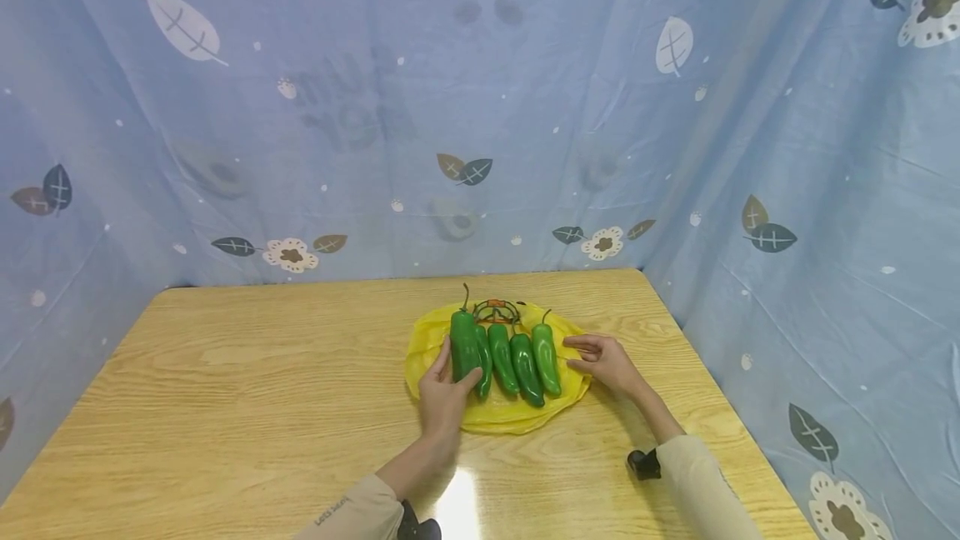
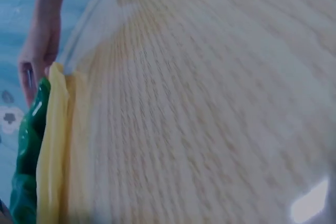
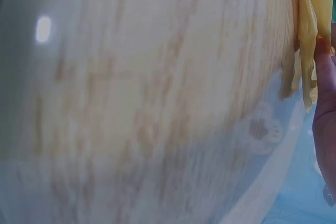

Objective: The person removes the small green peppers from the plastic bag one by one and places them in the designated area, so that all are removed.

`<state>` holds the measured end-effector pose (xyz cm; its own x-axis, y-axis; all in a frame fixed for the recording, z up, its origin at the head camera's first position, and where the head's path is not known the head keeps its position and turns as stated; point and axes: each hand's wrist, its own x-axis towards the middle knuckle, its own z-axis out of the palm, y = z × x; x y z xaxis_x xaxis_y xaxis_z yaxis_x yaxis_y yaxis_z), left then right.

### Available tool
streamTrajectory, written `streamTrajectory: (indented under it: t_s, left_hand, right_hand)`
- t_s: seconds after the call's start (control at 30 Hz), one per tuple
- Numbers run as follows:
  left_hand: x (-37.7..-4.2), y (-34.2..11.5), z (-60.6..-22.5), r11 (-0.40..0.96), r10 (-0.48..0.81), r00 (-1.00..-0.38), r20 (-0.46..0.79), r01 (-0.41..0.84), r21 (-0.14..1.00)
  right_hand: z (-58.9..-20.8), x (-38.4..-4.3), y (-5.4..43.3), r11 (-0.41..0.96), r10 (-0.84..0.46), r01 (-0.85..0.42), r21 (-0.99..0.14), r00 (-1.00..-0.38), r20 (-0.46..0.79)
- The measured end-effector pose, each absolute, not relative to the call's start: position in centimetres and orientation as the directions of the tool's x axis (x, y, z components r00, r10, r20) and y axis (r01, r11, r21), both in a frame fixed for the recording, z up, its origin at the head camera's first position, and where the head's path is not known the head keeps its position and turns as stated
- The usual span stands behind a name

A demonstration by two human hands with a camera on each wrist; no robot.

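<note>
Several green chili peppers [image 1: 502,358] lie side by side on a crumpled yellow plastic sheet or bag [image 1: 495,419]. My left hand [image 1: 442,397] holds the leftmost, largest green pepper [image 1: 464,338], with the fingers along its left side and the thumb across its lower end. Its stem points to the back. At the right edge of the yellow plastic, my right hand [image 1: 603,361] touches it with fairly straight fingers, thumb and fingers apart. In the right wrist view a fingertip meets the yellow plastic [image 3: 307,19]. The left wrist view shows a green pepper [image 2: 31,145] beside the plastic.
Behind the peppers stands a dark wire loop with an orange-brown middle [image 1: 496,305]; its kind is unclear. Everything rests on a wooden table [image 1: 247,382]. A blue curtain [image 1: 330,107] with leaf and flower prints hangs behind and along both sides.
</note>
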<state>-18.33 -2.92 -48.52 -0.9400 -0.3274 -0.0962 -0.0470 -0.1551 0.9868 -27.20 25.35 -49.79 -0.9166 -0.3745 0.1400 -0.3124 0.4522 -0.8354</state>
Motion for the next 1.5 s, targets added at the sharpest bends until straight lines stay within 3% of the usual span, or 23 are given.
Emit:
streamTrajectory:
  t_s: [0.57,0.83,1.5]
  left_hand:
    - [-18.6,-4.3,-46.7,-0.222,-0.339,-0.941,0.003,0.083,0.972]
    - [-18.6,-5.1,-45.9,-0.281,-0.320,-0.947,-0.016,0.079,0.957]
    - [-17.9,-8.4,-45.1,-0.194,-0.419,-0.908,0.025,0.116,0.974]
  right_hand:
    - [-50.1,-26.9,25.6,0.432,-0.385,-0.290,-0.854,-0.916,0.116]
    - [-50.1,-27.0,25.5,0.420,-0.383,-0.273,-0.865,-0.918,0.103]
    - [-50.1,-26.9,25.6,0.419,-0.379,-0.274,-0.866,-0.919,0.107]
